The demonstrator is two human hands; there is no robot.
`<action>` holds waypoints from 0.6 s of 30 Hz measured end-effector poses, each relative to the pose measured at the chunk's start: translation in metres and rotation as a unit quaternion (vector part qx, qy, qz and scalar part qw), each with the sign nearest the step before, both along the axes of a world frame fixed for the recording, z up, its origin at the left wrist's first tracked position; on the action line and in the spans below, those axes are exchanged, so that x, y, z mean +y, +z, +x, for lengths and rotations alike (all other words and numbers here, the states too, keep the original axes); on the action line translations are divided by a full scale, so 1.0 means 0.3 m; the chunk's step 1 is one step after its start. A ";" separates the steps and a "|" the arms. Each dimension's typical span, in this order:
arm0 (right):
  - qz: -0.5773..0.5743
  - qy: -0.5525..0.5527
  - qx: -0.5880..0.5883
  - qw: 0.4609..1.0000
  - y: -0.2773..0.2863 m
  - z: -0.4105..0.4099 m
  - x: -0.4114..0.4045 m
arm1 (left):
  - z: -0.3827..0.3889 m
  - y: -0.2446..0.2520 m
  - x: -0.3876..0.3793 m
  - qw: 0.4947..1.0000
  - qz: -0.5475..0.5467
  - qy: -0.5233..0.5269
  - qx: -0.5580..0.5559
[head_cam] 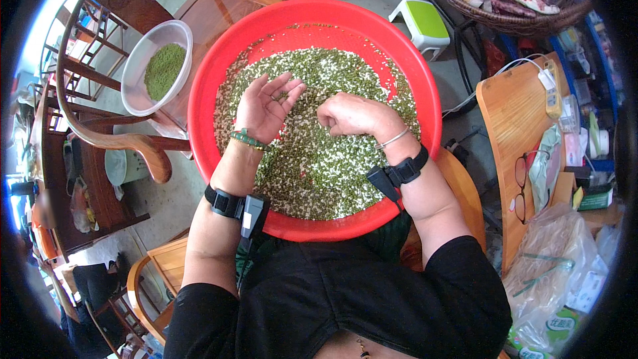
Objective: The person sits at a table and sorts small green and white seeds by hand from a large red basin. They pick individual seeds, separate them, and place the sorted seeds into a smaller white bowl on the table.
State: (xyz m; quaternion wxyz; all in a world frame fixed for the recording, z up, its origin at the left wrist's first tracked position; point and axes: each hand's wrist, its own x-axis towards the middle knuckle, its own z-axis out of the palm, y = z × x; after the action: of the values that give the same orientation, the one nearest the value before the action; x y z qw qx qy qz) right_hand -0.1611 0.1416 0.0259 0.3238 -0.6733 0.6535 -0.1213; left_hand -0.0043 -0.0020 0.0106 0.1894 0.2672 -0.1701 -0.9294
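Observation:
A large round red plastic tray, its floor dotted with small holes, holds a spread of green mung beans mixed with small white pieces. My left hand is turned palm up over the left part of the spread. Its fingers are loosely cupped, with several small beans in them. Across from it, my right hand is palm down just above the beans, fingertips curled together. Whether anything is pinched there is hidden. A translucent plastic bowl of greener beans stands left of the tray on a wooden armchair.
A green-topped white stool stands beyond the tray, near a wicker basket of cloths. On the right, a wooden board carries a power strip and eyeglasses. Plastic bags lie nearer me. A chair is at lower left.

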 end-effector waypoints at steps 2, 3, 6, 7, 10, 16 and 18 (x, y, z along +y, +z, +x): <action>0.001 0.004 -0.006 1.000 -0.003 -0.001 -0.001 | -0.001 0.002 0.002 1.000 0.000 0.002 -0.003; 0.002 0.003 -0.005 1.000 -0.004 -0.003 -0.001 | -0.003 0.003 0.002 1.000 0.000 0.002 -0.005; -0.004 0.006 -0.005 1.000 -0.010 -0.009 -0.002 | -0.010 0.004 -0.001 1.000 0.000 -0.002 -0.001; -0.005 0.005 -0.006 1.000 -0.010 -0.011 -0.005 | -0.012 0.005 -0.003 1.000 0.000 -0.002 -0.001; -0.007 0.005 -0.006 1.000 -0.005 -0.006 -0.019 | -0.008 0.011 -0.015 1.000 0.001 0.006 -0.010; -0.048 0.026 0.019 0.998 -0.044 -0.013 -0.025 | -0.015 -0.019 -0.002 0.999 -0.019 0.037 0.020; -0.041 -0.005 0.027 0.999 -0.019 -0.003 -0.010 | -0.021 -0.058 0.005 0.998 -0.018 0.019 0.058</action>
State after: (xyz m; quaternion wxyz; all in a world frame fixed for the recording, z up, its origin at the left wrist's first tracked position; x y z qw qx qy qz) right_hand -0.1619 0.1387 0.0203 0.2774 -0.6856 0.6600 -0.1317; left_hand -0.0106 -0.0004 -0.0068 0.2217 0.2129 -0.1705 -0.9362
